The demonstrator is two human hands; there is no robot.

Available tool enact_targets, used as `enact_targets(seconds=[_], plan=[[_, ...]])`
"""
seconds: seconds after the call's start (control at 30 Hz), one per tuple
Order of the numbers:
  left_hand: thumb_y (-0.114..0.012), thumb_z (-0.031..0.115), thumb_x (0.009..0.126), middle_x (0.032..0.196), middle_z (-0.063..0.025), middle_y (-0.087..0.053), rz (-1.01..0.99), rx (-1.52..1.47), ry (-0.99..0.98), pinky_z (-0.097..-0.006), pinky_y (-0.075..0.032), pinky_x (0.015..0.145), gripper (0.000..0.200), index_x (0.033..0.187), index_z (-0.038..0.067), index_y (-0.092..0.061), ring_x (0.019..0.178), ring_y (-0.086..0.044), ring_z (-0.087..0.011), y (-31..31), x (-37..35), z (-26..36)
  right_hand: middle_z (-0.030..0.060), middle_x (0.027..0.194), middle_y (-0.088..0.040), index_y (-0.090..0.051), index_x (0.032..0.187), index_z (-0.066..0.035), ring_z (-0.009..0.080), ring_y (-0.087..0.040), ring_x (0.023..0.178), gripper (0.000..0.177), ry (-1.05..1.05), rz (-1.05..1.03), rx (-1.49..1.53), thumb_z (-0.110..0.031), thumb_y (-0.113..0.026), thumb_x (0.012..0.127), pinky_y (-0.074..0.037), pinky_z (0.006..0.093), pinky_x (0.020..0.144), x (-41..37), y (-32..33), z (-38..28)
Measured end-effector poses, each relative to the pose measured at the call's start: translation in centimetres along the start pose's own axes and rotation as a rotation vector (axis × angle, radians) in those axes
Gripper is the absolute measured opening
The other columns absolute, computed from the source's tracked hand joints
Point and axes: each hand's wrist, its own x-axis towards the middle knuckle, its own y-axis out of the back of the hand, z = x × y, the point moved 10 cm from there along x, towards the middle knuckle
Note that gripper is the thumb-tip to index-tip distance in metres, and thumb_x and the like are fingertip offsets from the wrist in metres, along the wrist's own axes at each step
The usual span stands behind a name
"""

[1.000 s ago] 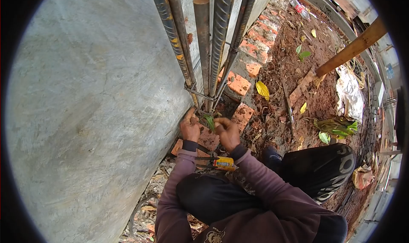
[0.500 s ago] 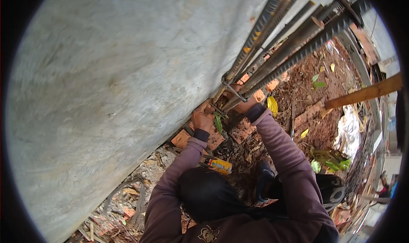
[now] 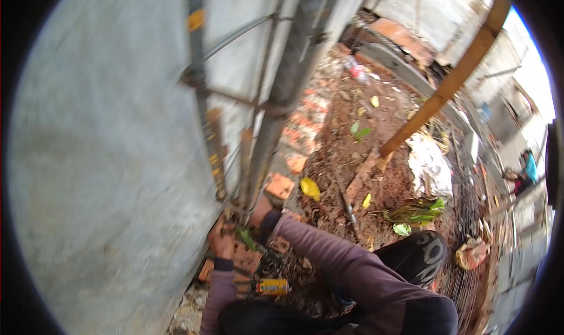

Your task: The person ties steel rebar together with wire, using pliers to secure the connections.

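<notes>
My left hand [image 3: 221, 241] is low beside the grey wall, at the foot of an upright cage of steel bars [image 3: 288, 76]. Its fingers are bent together against the bars' lower end; whatever they pinch is too small to make out. My right hand [image 3: 260, 213] reaches in on the other side of the same bars, its fingers hidden behind them. A green leaf [image 3: 245, 238] lies between the hands. Below them are orange bricks [image 3: 245, 257] and a yellow printed object [image 3: 272, 286] with dark prongs beside it.
The grey wall [image 3: 106, 135] fills the left side. A wooden pole [image 3: 446, 82] slants over the red soil, near a white sheet [image 3: 430, 165]. Bricks [image 3: 280, 185] line the ground by the bars. Another person [image 3: 524, 169] is far off at right.
The view has swung up and right, so the hands appear lower and the bars loom larger. Both hands stay at the foot of the bars. The distant person is now more visible.
</notes>
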Motion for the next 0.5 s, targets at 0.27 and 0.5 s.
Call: enact_targets(seconds=[0.27,0.5], plan=[[-0.043,-0.007,0.088,0.083,-0.0116,-0.068,0.163,0.192,-0.108,-0.0341,-0.048,0.065,0.041,0.123,0.001,-0.063,0.069,-0.058,-0.0182,0.3,0.5,0.1,0.0143,0.066,-0.059,-0.068,0.076,-0.009,0.0317,-0.060,0.069,0.011,-0.198,-0.197,0.006,-0.018,-0.063,0.078,-0.036,0.0399,0.079,0.6,2.7,-1.0],[-0.042,-0.005,0.087,0.087,-0.0149,-0.069,0.166,0.261,-0.112,-0.0365,-0.051,0.068,0.042,0.123,-0.001,-0.062,0.075,-0.062,-0.0221,0.1,-0.2,2.1,0.0149,0.079,-0.063,-0.072,0.085,-0.010,0.0328,-0.062,0.079,0.018,-0.245,-0.106,0.174,-0.021,-0.068,0.072,-0.038,0.0409,0.085,0.5,0.0,2.0]])
